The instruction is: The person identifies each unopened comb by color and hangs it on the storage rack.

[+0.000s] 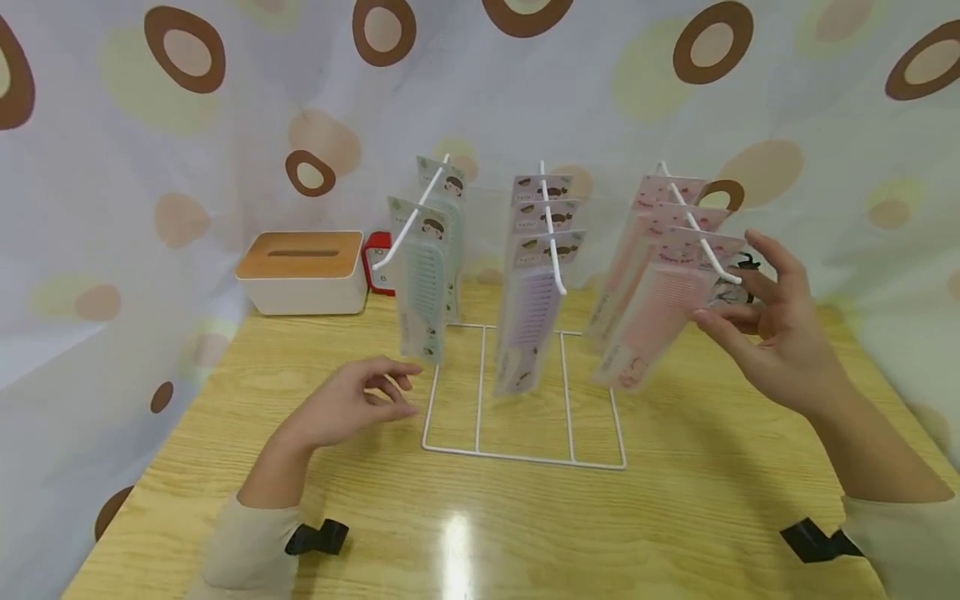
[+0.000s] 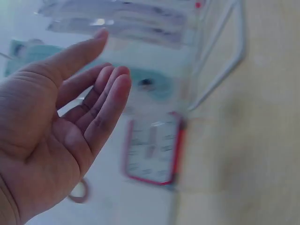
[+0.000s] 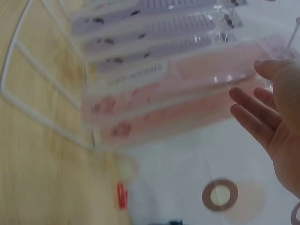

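A white wire display rack (image 1: 525,457) holds packaged combs on three prongs. Two green comb packs (image 1: 422,287) hang at the left, three purple comb packs (image 1: 534,312) in the middle and three pink comb packs (image 1: 667,308) at the right. My right hand (image 1: 783,333) is at the right edge of the front pink pack, fingers loosely bent and spread. In the right wrist view its thumb overlaps a pink pack's (image 3: 211,63) edge. Low and left of the front green pack, my left hand (image 1: 356,400) hovers with relaxed fingers and holds nothing.
Behind on the left stands a white tissue box (image 1: 303,292) with a wooden lid, beside a red clock (image 1: 381,265). A small dark object (image 1: 748,263) is partly hidden behind my right hand. A patterned curtain (image 1: 480,92) encloses the wooden table (image 1: 360,517).
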The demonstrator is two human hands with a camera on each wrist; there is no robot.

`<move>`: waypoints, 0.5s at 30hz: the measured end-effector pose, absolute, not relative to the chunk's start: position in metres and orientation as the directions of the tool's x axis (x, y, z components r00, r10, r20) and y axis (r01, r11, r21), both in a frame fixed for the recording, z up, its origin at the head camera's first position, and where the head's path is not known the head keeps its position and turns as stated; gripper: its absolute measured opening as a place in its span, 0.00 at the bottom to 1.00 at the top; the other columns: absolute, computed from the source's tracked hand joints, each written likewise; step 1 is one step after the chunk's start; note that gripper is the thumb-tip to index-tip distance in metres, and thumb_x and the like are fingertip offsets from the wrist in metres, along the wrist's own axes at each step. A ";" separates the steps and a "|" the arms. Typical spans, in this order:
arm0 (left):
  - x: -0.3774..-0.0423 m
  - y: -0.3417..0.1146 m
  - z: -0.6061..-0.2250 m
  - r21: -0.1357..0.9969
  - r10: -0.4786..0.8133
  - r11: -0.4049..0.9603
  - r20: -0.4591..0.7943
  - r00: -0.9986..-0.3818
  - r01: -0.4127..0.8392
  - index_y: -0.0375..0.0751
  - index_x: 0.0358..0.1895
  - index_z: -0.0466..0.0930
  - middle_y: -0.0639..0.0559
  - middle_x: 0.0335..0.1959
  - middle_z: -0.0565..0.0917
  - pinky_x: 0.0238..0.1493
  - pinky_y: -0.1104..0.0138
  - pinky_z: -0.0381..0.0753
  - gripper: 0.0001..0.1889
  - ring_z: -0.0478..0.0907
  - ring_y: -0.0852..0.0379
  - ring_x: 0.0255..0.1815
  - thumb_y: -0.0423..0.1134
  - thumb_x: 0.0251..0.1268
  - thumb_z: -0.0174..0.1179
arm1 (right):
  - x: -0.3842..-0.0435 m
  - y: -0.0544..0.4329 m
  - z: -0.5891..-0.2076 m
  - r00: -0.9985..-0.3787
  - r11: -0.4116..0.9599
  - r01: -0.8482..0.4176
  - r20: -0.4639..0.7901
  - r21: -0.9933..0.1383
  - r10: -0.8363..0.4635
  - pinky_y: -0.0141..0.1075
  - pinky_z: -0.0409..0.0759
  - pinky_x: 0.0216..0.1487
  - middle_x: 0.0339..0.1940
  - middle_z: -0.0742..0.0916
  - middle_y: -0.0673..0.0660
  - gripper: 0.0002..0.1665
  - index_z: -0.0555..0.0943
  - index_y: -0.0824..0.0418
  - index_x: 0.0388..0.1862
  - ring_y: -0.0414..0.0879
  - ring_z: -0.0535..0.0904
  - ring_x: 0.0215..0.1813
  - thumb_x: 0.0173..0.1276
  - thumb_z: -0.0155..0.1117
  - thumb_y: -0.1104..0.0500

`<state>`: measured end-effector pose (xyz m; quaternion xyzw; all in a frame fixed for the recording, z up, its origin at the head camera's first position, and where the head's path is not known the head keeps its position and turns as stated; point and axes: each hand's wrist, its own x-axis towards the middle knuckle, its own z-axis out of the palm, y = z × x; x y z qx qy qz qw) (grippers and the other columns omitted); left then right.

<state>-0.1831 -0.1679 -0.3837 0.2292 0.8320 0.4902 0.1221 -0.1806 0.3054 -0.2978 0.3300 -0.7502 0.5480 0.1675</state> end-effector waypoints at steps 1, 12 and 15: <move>-0.182 -0.173 -0.371 0.840 0.491 0.446 0.058 -0.869 0.307 0.38 0.64 0.78 0.41 0.49 0.80 0.45 0.65 0.84 0.25 0.82 0.52 0.46 0.39 0.64 0.69 | -0.176 0.312 -0.299 -0.745 0.259 -0.663 0.590 -0.702 -0.311 0.21 0.80 0.47 0.60 0.80 0.50 0.52 0.48 0.60 0.80 0.33 0.87 0.44 0.62 0.57 0.84; -0.203 -0.227 -0.286 0.332 0.468 0.808 0.139 -0.873 0.486 0.40 0.63 0.78 0.40 0.62 0.79 0.60 0.44 0.75 0.24 0.76 0.39 0.63 0.46 0.69 0.65 | -0.139 0.399 -0.302 -0.976 0.988 -0.126 0.192 -0.091 -0.107 0.63 0.77 0.34 0.66 0.70 0.79 0.44 0.57 0.64 0.79 0.75 0.80 0.46 0.76 0.54 0.40; -0.199 -0.232 -0.280 0.233 0.434 0.861 0.123 -0.892 0.451 0.44 0.68 0.75 0.40 0.69 0.72 0.65 0.40 0.67 0.31 0.69 0.37 0.70 0.56 0.67 0.63 | -0.132 0.410 -0.304 -0.982 0.993 -0.085 0.177 -0.084 -0.069 0.71 0.69 0.46 0.70 0.63 0.81 0.46 0.52 0.64 0.81 0.81 0.69 0.57 0.77 0.51 0.39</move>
